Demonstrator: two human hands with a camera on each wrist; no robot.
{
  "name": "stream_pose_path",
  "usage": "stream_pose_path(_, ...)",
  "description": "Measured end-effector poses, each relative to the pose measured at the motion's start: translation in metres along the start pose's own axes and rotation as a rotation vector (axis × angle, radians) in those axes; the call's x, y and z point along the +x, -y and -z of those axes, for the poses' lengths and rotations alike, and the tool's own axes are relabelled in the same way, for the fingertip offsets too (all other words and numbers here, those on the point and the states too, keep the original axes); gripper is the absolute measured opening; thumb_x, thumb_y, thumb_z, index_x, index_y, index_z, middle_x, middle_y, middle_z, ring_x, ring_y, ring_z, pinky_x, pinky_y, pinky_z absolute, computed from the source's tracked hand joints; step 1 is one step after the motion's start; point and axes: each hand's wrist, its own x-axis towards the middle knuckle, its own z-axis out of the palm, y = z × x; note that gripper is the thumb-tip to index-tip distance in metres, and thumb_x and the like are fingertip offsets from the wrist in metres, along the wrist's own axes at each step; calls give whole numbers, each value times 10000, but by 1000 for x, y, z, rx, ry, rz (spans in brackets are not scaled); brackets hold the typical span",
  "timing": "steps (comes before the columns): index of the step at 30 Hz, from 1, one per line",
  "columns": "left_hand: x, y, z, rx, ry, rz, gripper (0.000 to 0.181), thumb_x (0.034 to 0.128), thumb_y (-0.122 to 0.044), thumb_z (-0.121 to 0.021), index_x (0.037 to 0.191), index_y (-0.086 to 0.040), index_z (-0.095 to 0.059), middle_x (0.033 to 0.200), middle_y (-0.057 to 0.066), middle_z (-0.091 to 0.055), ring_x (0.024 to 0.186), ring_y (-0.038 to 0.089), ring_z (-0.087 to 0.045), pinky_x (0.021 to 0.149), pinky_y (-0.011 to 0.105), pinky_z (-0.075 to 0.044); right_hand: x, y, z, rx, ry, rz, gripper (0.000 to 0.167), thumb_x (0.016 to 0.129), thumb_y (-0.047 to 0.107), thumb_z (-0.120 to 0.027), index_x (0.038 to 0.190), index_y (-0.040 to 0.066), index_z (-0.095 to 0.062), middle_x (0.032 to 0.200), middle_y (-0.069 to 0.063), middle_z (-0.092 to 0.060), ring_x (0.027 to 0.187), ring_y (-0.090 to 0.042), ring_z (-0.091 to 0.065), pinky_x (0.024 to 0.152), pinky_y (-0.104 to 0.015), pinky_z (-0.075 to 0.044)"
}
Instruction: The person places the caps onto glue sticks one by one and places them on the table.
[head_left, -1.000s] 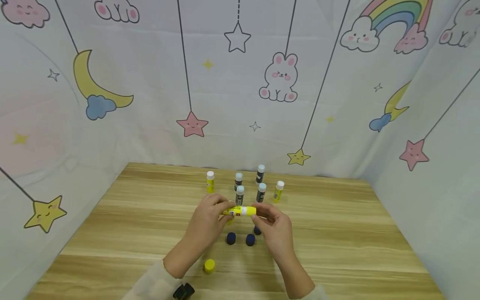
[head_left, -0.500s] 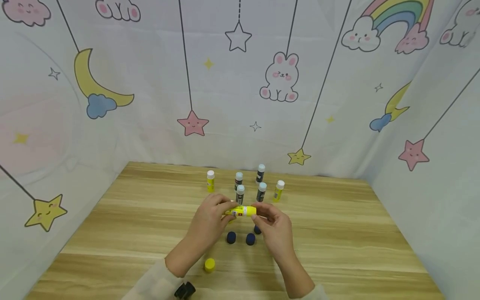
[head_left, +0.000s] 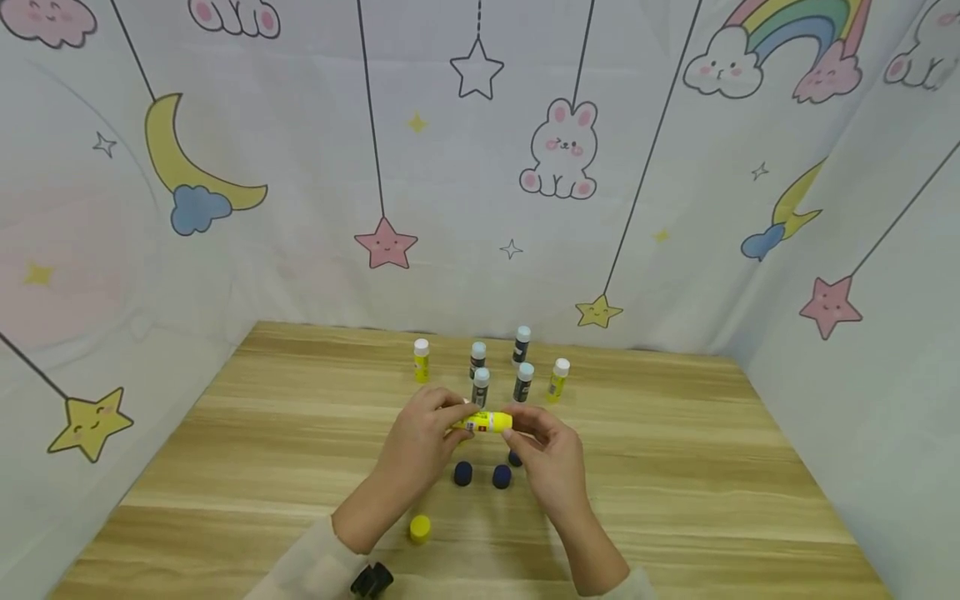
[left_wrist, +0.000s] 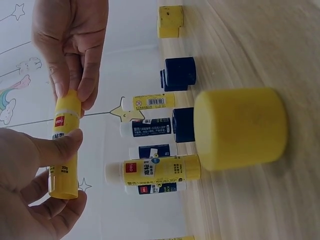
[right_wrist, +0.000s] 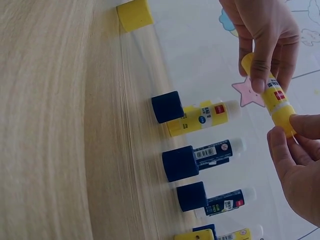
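Head: left hand (head_left: 423,433) clamped round the body of a yellow glue stick (head_left: 483,422), right hand (head_left: 553,454) pinching its capped end. Stick roughly level, above the table (head_left: 675,483), between the hands. Dark blue caps (head_left: 462,473) and a yellow cap (head_left: 420,529) nearer the person.
Left wrist: left thumb lies across the label, fingers curled behind; right fingertips on the cap end. Standing yellow stick (left_wrist: 162,170) beyond, white top.
Right wrist: same grips, both hands touching the stick, fingers bent, hands apart.
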Motion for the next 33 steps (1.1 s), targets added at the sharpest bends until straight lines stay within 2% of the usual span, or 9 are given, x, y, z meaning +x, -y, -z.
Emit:
stream_pose_path(7, 0, 1, 2, -8, 2, -7, 369, 730, -122, -908, 1082, -152, -802, 1029, -23, -698, 956, 150, -609, 766, 247, -558, 1, 1, -1, -2, -1, -6, 268, 892, -23, -743, 1148, 55, -728, 1151, -93, -718, 1090, -243, -684, 911, -267, -573)
stream_pose_path(17, 2, 1, 2, -37, -22, -62, 353, 738, -98, -893, 1078, -110, -800, 1015, -5, -709, 956, 157, -615, 790, 250, -568, 1, 7, 4, 9, -1, -17, 233, 865, -25, -770, 1088, 39, -751, 1185, -145, -715, 1045, -248, -707, 848, -258, -592)
stream_pose_path(24, 2, 2, 3, -44, -28, -100, 342, 727, -110, -902, 1054, -119, -802, 976, -39, -695, 912, 121, -593, 764, 225, -552, 2, 5, 4, -17, -10, -27, 204, 852, -7, -788, 1044, 55, -762, 1130, -74, -736, 999, -233, -716, 837, -251, -592)
stream_pose_path(33, 1, 3, 5, -19, -26, -135, 349, 722, -120, -910, 1054, -118, -803, 909, -47, -665, 848, 96, -587, 733, 196, -552, 1, 8, 1, -53, -35, -30, 180, 824, -25, -805, 985, 45, -771, 1079, -68, -759, 949, -248, -723, 782, -245, -600)
